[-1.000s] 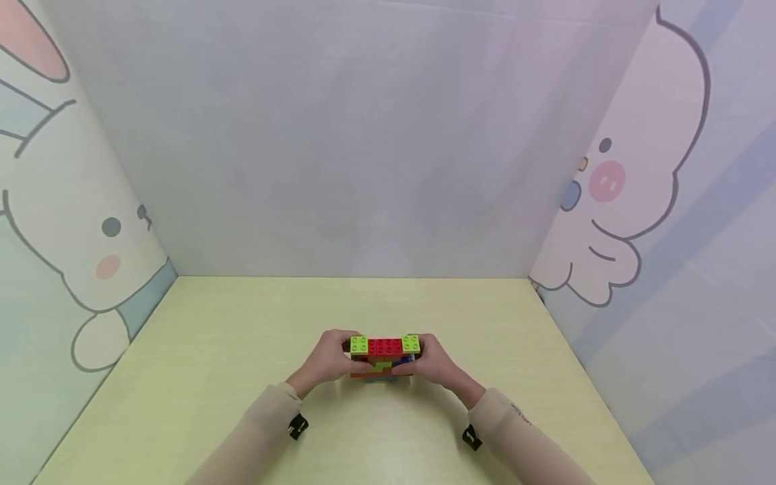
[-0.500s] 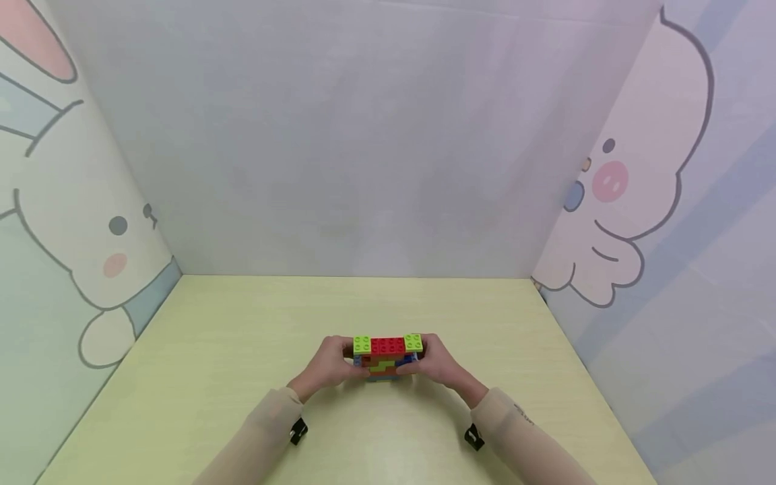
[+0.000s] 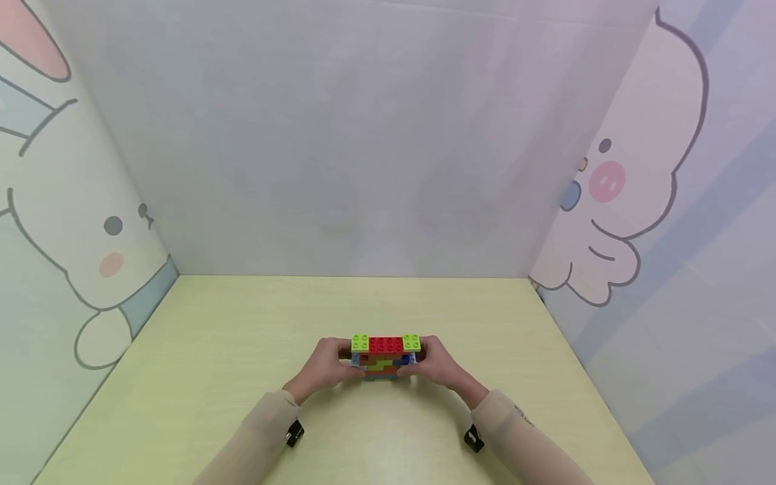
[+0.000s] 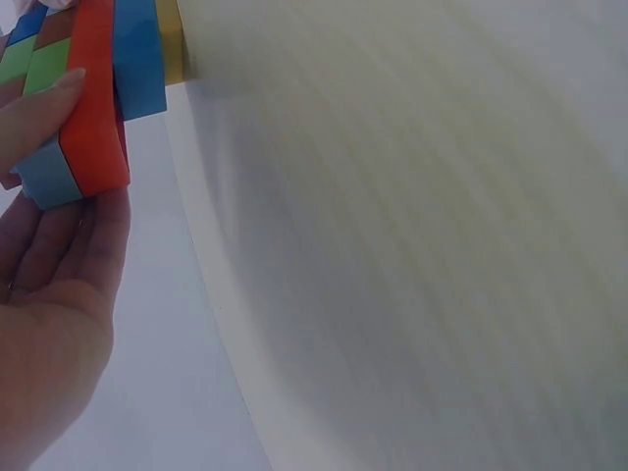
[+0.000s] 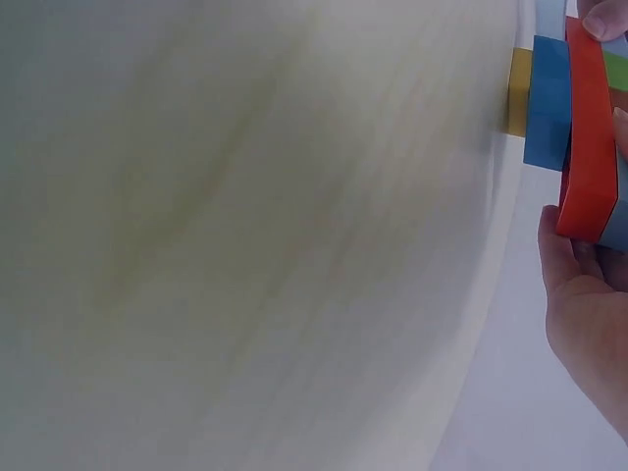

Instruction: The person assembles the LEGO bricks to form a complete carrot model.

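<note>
A model built of interlocking toy bricks (image 3: pixel 385 345) stands at the middle of the table in the head view. Its top row is red with lime-green ends; blue, orange and green bricks show below. My left hand (image 3: pixel 324 364) grips its left end, thumb in front and fingers behind. At the opposite end, my right hand (image 3: pixel 439 364) holds it the same way. In the left wrist view, a long red brick (image 4: pixel 93 108) lies above narrower blue and yellow bricks (image 4: pixel 175 44) that meet the table. The fingers behind the model are mostly hidden in the head view.
The pale wood-look table (image 3: pixel 242 316) reaches back to a plain grey wall (image 3: pixel 364 148). Cartoon-printed panels (image 3: pixel 636 202) flank it on both sides. Black clip-like pieces (image 3: pixel 474 438) sit at both wrists.
My left thumb has slid slightly down and outward, uncovering light blue bricks at the left end. My right thumb has shifted slightly too. The model stays nearly in place.
</note>
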Demonstrator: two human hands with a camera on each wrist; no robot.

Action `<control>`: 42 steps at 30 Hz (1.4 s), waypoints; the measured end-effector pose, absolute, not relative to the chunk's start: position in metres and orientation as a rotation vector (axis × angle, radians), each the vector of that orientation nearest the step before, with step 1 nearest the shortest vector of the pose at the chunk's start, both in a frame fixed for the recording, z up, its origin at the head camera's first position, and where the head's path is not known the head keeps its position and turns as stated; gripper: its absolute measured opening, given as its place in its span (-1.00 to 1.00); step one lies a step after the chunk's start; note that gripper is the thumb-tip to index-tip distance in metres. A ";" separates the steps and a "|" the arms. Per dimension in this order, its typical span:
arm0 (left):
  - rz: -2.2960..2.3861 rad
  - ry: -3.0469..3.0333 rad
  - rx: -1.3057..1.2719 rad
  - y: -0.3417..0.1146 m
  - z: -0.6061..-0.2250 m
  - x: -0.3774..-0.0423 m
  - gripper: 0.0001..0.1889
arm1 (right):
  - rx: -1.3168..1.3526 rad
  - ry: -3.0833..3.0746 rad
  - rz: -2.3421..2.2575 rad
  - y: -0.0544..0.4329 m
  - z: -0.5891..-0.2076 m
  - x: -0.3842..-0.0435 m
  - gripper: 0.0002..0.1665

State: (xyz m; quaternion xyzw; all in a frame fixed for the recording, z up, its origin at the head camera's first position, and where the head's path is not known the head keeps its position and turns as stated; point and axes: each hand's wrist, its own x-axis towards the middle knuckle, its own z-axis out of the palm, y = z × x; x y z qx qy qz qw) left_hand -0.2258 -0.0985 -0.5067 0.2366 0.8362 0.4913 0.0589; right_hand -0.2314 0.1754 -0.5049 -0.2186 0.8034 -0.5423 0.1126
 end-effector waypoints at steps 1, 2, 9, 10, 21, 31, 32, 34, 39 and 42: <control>1.489 2.534 0.714 -0.098 -0.507 -0.226 -0.58 | -0.638 2.357 -1.593 0.175 -0.505 -0.231 -0.52; 1.490 2.536 0.711 -0.098 -0.507 -0.225 -0.58 | -0.638 2.357 -1.594 0.175 -0.504 -0.231 -0.52; 1.480 2.551 0.686 -0.096 -0.508 -0.222 -0.57 | -0.664 2.357 -1.595 0.175 -0.498 -0.227 -0.55; 1.480 2.553 0.681 -0.096 -0.508 -0.223 -0.58 | -0.648 2.360 -1.587 0.175 -0.499 -0.227 -0.55; 1.527 2.553 0.552 -0.098 -0.511 -0.232 -0.58 | -0.464 2.352 -1.600 0.175 -0.508 -0.238 -0.46; 1.557 2.566 0.375 -0.098 -0.507 -0.235 -0.45 | -0.290 2.575 -1.550 0.161 -0.503 -0.241 -0.29; 1.554 2.577 0.371 -0.097 -0.507 -0.236 -0.45 | -0.288 2.589 -1.536 0.159 -0.502 -0.240 -0.29; 1.545 2.604 0.346 -0.097 -0.508 -0.236 -0.44 | -0.289 2.611 -1.505 0.157 -0.500 -0.240 -0.29; 1.521 2.663 0.274 -0.095 -0.509 -0.236 -0.46 | -0.258 2.659 -1.411 0.154 -0.498 -0.237 -0.32; 1.519 2.693 0.238 -0.095 -0.509 -0.234 -0.50 | -0.231 2.692 -1.375 0.151 -0.498 -0.238 -0.34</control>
